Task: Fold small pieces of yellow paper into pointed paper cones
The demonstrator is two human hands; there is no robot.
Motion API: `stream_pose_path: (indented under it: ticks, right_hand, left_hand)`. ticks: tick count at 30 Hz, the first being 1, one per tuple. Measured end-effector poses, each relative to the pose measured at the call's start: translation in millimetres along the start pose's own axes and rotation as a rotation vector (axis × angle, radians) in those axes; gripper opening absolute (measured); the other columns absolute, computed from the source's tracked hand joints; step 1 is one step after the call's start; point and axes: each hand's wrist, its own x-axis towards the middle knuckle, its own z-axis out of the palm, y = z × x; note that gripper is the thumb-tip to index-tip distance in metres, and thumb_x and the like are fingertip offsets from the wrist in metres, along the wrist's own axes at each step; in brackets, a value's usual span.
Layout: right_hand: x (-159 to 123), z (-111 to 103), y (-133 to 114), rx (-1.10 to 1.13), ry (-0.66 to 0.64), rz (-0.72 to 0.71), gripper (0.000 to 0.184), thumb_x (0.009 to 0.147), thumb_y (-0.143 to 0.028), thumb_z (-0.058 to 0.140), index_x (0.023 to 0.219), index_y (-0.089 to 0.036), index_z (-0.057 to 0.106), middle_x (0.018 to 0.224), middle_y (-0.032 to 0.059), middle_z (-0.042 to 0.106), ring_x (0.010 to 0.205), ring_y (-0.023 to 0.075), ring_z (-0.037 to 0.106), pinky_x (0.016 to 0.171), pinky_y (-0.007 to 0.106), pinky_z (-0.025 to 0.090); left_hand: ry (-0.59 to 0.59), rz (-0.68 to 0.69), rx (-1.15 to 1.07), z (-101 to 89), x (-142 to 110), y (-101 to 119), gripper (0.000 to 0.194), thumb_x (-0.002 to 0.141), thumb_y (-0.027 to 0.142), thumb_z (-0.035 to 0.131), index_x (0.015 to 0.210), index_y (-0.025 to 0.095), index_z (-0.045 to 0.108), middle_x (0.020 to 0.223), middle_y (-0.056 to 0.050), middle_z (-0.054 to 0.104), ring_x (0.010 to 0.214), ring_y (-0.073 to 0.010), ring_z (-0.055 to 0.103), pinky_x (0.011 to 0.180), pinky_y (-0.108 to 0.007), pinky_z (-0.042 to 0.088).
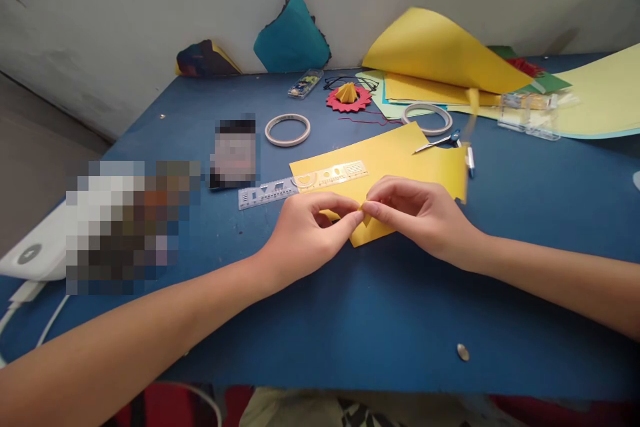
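Note:
My left hand (310, 233) and my right hand (430, 217) meet at the fingertips, pinching a small piece of yellow paper (367, 219) between them. Fingers cover most of the piece, so its full shape is hidden. Beneath and behind the hands lies a larger yellow paper sheet (390, 157) with an uneven right edge. A clear stencil ruler (273, 192) rests partly on the sheet, just beyond my left hand. Scissors (440, 142) with blue handles lie open at the sheet's far right, and a white-and-blue pen (471, 161) is beside them.
Two tape rolls (287, 141) (447, 121) lie farther back on the blue table (320, 333). Behind them are a red-and-yellow folded paper piece (347, 96), glasses (373, 83) and stacked coloured paper (440, 47). A clear plastic box (530, 121) stands right; a white device (35, 237) with cables lies left.

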Motion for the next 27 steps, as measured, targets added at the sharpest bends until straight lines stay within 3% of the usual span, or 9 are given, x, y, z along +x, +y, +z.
stream_pose_path:
  ticks: [7, 14, 24, 27]
  right_hand:
    - [0.6, -1.6, -1.1, -0.033, 0.022, 0.024, 0.015, 0.078, -0.036, 0.066, 0.077, -0.021, 0.068, 0.078, 0.0011, 0.065, 0.073, 0.0135, 0.058, 0.067, 0.026, 0.047]
    - [1.9, 0.5, -3.2, -0.002, 0.043, 0.039, 0.014, 0.076, -0.035, 0.068, 0.076, -0.022, 0.070, 0.075, 0.0006, 0.065, 0.072, 0.0128, 0.059, 0.068, 0.025, 0.048]
    - [0.8, 2.3, -1.8, -0.034, 0.097, -0.008, 0.007, 0.075, -0.031, 0.070, 0.077, -0.025, 0.072, 0.078, -0.0003, 0.068, 0.074, 0.0131, 0.061, 0.068, 0.025, 0.051]
    - [0.7, 1.8, -2.6, -0.031, 0.094, -0.007, 0.008, 0.076, -0.033, 0.069, 0.077, -0.025, 0.072, 0.078, -0.0002, 0.068, 0.074, 0.0135, 0.061, 0.070, 0.026, 0.051]
  left_hand:
    - [0.049, 0.111, 0.101, -0.2, 0.1, -0.9, 0.011, 0.078, 0.021, 0.062, 0.074, 0.015, 0.070, 0.071, -0.002, 0.070, 0.060, -0.0094, 0.059, 0.048, -0.016, 0.044]
    - [0.110, 0.474, 0.369, -2.7, 1.1, -4.9, 0.012, 0.079, 0.012, 0.059, 0.075, 0.014, 0.069, 0.069, -0.002, 0.068, 0.056, -0.0082, 0.054, 0.050, -0.020, 0.041]
    - [0.155, 0.650, 0.502, -2.1, 2.6, -8.9, 0.014, 0.080, 0.009, 0.056, 0.075, 0.013, 0.069, 0.070, -0.003, 0.067, 0.055, -0.0071, 0.051, 0.052, -0.019, 0.042]
    - [0.175, 0.641, 0.485, -1.3, 1.7, -9.4, 0.012, 0.080, 0.010, 0.057, 0.078, 0.014, 0.069, 0.071, -0.003, 0.067, 0.056, -0.0071, 0.051, 0.053, -0.019, 0.043]
